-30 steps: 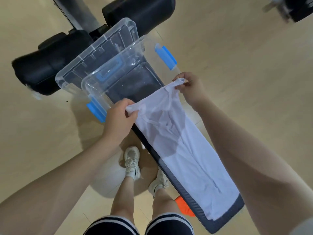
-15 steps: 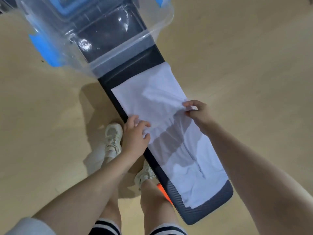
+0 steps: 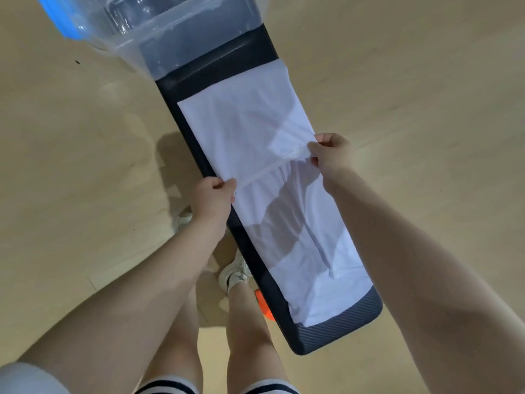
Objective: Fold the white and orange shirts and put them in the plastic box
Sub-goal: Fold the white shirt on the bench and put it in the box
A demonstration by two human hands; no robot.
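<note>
Shirt (image 3: 244, 129) edge — pinched by both hands.

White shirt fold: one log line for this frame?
step: folding white shirt on bench | left hand: pinches edge | right hand: pinches edge | plastic box: no shirt visible

Your left hand (image 3: 212, 196) is curled, thumb against forefinger, pinching the near end of a folded cloth edge. Your right hand (image 3: 331, 155) pinches the far end of that same edge, fingers bent under the thumb. Both bare forearms reach forward and down from the lower corners, the right one longer in view.
</note>
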